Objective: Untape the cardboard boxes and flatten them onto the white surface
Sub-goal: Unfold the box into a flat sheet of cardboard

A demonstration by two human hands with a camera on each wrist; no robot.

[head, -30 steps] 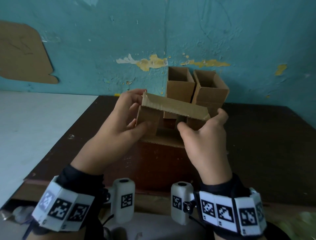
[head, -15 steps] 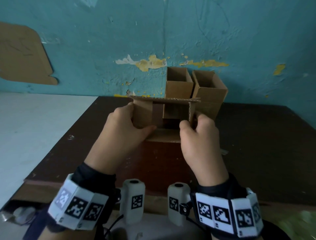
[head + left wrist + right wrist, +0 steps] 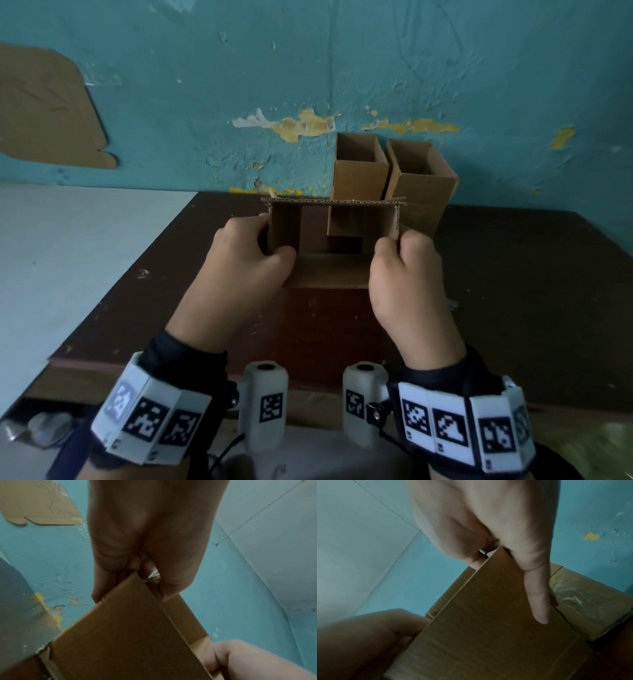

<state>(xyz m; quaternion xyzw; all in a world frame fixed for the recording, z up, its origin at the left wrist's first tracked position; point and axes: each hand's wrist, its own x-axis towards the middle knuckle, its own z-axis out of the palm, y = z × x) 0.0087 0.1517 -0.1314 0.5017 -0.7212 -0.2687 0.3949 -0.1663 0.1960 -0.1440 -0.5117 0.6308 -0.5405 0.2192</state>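
Note:
I hold an opened brown cardboard box [image 3: 329, 270] above the dark table, its open end facing me so that I look through it. My left hand [image 3: 251, 246] grips its left wall, fingers behind and thumb in front. My right hand [image 3: 402, 253] pinches the right wall. From the left wrist view the box [image 3: 123, 635] shows its outer panel under my left hand [image 3: 137, 582]. The right wrist view shows the panel [image 3: 496, 622] with my right hand [image 3: 513, 563] on it, one finger straight along it. Two upright open boxes [image 3: 359, 171] [image 3: 424, 178] stand behind.
The white surface [image 3: 68, 260] lies to the left of the dark brown table [image 3: 513, 291]. A flattened cardboard piece [image 3: 44, 109] hangs on the peeling teal wall at upper left. The two standing boxes rest against the wall.
The box was tilted, with its top flap slanting down to the right. It has been levelled and squared up, and both hands have shifted onto its side walls.

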